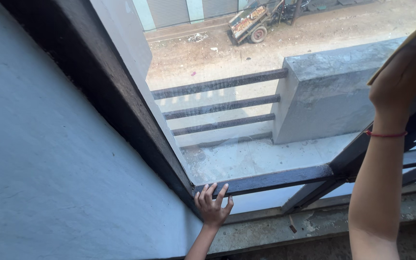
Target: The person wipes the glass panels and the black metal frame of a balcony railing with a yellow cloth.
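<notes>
Yellow flat cloth (410, 45) was seen in the head view pressed against the clear window glass (246, 96) near the frame's upper right edge, under the flattened right hand (400, 72). The left hand (212, 204) was laid open, fingers spread, on the dark metal window frame (270, 179) at its lower left corner, gripping nothing. Hard pressure there could crack the pane, or the cloth could slip out.
</notes>
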